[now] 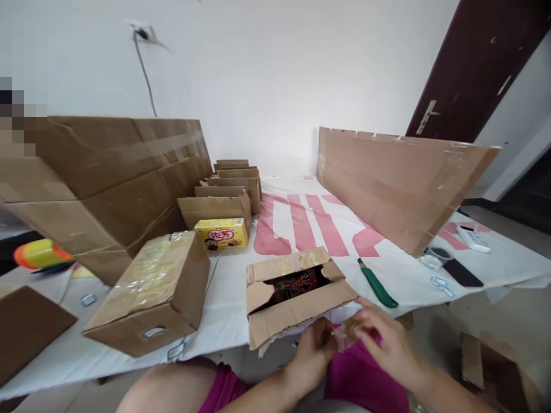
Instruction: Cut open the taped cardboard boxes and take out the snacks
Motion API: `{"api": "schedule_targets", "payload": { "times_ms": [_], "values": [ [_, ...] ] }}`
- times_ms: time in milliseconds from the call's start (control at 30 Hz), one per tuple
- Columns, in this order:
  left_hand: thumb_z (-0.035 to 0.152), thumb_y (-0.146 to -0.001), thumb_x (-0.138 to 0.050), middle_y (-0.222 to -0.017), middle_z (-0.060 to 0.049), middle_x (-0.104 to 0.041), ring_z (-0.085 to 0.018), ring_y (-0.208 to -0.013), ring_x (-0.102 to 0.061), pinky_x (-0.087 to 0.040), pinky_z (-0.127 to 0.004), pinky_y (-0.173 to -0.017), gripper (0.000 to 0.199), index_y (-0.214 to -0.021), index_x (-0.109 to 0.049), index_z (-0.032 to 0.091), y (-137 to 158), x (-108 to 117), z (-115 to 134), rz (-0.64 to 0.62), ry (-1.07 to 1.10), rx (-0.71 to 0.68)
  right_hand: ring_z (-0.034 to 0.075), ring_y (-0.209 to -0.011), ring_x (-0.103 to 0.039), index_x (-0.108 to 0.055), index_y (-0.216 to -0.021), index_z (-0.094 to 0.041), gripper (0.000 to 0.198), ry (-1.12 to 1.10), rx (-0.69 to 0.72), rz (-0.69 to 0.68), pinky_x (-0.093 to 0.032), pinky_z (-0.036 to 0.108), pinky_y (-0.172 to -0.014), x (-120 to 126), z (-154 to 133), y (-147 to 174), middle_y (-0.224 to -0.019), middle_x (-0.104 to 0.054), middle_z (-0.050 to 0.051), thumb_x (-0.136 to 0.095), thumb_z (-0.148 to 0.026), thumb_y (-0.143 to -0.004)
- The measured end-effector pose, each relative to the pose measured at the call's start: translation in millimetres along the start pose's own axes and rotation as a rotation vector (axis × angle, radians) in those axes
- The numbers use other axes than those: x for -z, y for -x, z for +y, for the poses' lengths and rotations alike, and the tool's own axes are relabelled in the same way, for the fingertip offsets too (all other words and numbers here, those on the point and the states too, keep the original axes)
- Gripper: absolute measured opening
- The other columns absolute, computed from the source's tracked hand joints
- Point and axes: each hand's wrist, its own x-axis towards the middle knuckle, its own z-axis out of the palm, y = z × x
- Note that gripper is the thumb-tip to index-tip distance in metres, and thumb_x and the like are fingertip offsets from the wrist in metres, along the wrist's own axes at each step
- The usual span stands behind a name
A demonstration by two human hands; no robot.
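Note:
My left hand point(313, 351) and my right hand point(385, 338) are close together over my lap, at the table's front edge. Fingers of both hands pinch a crumpled piece of clear yellowish tape point(345, 334) between them. Just beyond them stands a small cardboard box point(297, 310) with its top flaps partly raised. Through its opening, dark packets with red print point(297, 285) show inside. A utility knife with a green handle point(379, 284) lies to the right of the box, its tip pointing away from me.
On the left, a taped cardboard box point(146, 287) stands beside a yellow snack box point(221, 234). Several folded cartons point(215, 206) line up behind. Tall cardboard panels point(387, 178) flank the white cloth point(232, 298). At right lie a black phone point(462, 272) and a tape roll point(439, 253).

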Motion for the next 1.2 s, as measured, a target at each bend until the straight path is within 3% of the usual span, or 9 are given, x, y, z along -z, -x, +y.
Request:
{"api": "schedule_targets", "payload": {
  "times_ms": [67, 133, 200, 400, 500, 600, 767, 1067, 1200],
  "values": [
    [0.048, -0.069, -0.073, -0.06, 0.004, -0.048, -0.01, -0.055, -0.039, -0.026, -0.025, -0.054, 0.037, -0.07, -0.053, 0.017, 1, 1, 2, -0.018, 0.051, 0.022, 0.019, -0.072, -0.068, -0.059, -0.091, -0.021, 0.014, 0.031, -0.084, 0.167, -0.057, 0.034, -0.073, 11, 11, -2, -0.113, -0.067, 0.013, -0.052, -0.032, -0.087],
    [0.054, -0.07, -0.072, -0.06, 0.005, -0.046, -0.01, -0.054, -0.038, -0.027, -0.025, -0.054, 0.041, -0.071, -0.051, 0.018, 1, 1, 2, -0.051, 0.092, 0.035, 0.019, -0.068, -0.066, -0.059, -0.088, -0.021, 0.013, 0.036, -0.114, 0.23, -0.056, 0.033, -0.067, 18, 15, -1, -0.098, -0.071, 0.01, -0.052, -0.032, -0.085],
    [0.056, -0.07, -0.072, -0.06, 0.005, -0.045, -0.01, -0.055, -0.038, -0.028, -0.025, -0.056, 0.044, -0.071, -0.05, 0.018, -1, 0, 2, -0.065, 0.121, 0.015, 0.021, -0.076, -0.068, -0.061, -0.087, -0.022, 0.011, 0.009, -0.051, 0.214, -0.056, 0.032, -0.071, 19, 9, 2, -0.086, -0.071, 0.007, -0.051, -0.026, -0.084],
    [0.051, -0.068, -0.077, -0.069, 0.002, -0.05, -0.013, -0.067, -0.045, -0.036, -0.026, -0.065, 0.04, -0.074, -0.054, 0.018, -3, -5, 7, 0.029, 0.17, -0.033, 0.02, -0.102, -0.064, -0.063, -0.094, -0.025, 0.018, -0.077, 0.21, 0.201, -0.053, 0.033, -0.091, -7, -24, 13, -0.104, -0.067, 0.007, -0.05, -0.014, -0.087],
    [0.044, -0.06, -0.083, -0.081, -0.002, -0.06, -0.018, -0.081, -0.054, -0.043, -0.03, -0.076, 0.041, -0.084, -0.061, 0.018, -1, -5, 8, 0.007, 0.231, -0.044, 0.02, -0.1, -0.066, -0.06, -0.106, -0.025, 0.028, -0.142, 0.196, 0.109, -0.055, 0.034, -0.088, -24, -29, 11, -0.104, -0.068, 0.008, -0.047, -0.01, -0.086],
    [0.043, -0.064, -0.08, -0.092, -0.007, -0.065, -0.023, -0.092, -0.058, -0.045, -0.034, -0.083, 0.042, -0.094, -0.064, 0.018, -3, -2, 3, 0.035, 0.204, -0.09, 0.02, -0.112, -0.062, -0.047, -0.13, -0.024, 0.049, -0.198, 0.11, -0.018, -0.053, 0.038, -0.097, -38, -29, 9, -0.123, -0.064, 0.009, -0.043, -0.006, -0.084],
    [0.043, -0.068, -0.078, -0.078, -0.006, -0.066, -0.021, -0.077, -0.059, -0.047, -0.033, -0.075, 0.033, -0.08, -0.064, 0.017, -8, -1, -3, 0.125, 0.09, -0.122, 0.02, -0.126, -0.053, -0.038, -0.139, -0.022, 0.056, -0.211, 0.081, -0.073, -0.049, 0.039, -0.104, -48, -24, 15, -0.138, -0.053, 0.011, -0.043, -0.008, -0.085],
    [0.028, -0.056, -0.084, -0.055, 0.004, -0.054, -0.01, -0.054, -0.046, -0.038, -0.023, -0.056, 0.028, -0.062, -0.06, 0.016, -3, -6, 12, 0.142, 0.322, -0.014, 0.023, -0.142, -0.03, -0.018, -0.151, -0.018, 0.069, 0.187, 0.298, -0.102, -0.033, 0.047, -0.115, -58, -17, 27, -0.153, -0.035, 0.009, -0.039, -0.006, -0.086],
    [0.023, -0.055, -0.082, -0.056, 0.005, -0.053, -0.007, -0.051, -0.039, -0.031, -0.02, -0.051, 0.023, -0.063, -0.062, 0.014, 2, -6, 13, 0.132, 0.447, 0.098, 0.023, -0.142, -0.029, -0.013, -0.152, -0.019, 0.072, 0.214, 0.322, -0.103, -0.033, 0.048, -0.115, -56, -17, 27, -0.153, -0.035, 0.008, -0.041, -0.008, -0.087]
  ]
}}
